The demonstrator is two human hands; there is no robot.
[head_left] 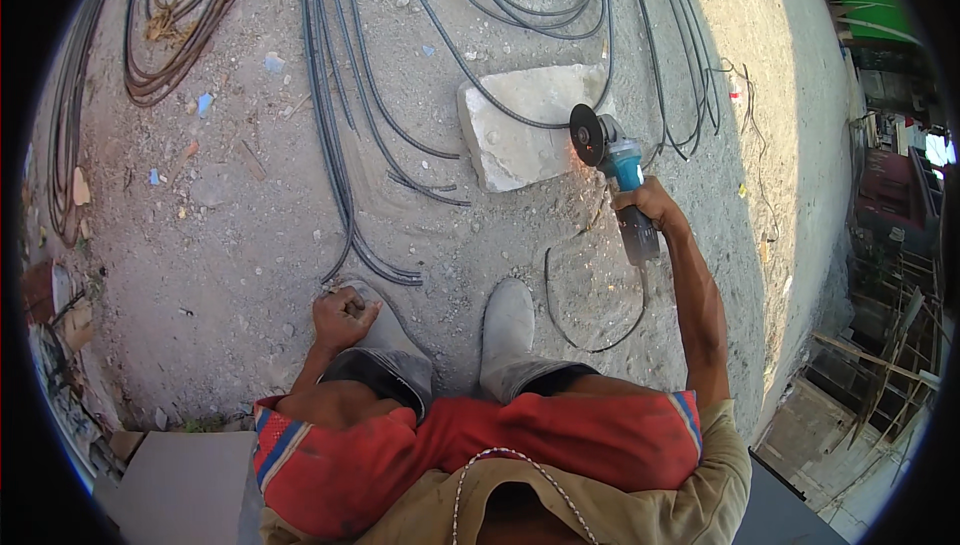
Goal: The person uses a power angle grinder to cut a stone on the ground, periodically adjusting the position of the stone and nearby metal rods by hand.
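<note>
My right hand [650, 203] grips the body of a teal and black angle grinder [627, 170] at right of centre. Its dark disc [588, 135] meets a bent steel reinforcing bar [500, 109], and orange sparks spray downward from there. Under the bar lies a pale, rough-edged concrete slab [520, 155]. My left hand [346, 317] is closed in a fist over my left boot, with nothing visible in it. Close above that fist are the cut-looking ends of several steel bars [385, 267].
The grinder's black cord [600, 349] loops on the dusty ground right of my right boot [508, 325]. Looped bars lie at far left [150, 95] and upper right [690, 95]. Wooden poles [880, 365] and clutter stand along the right edge.
</note>
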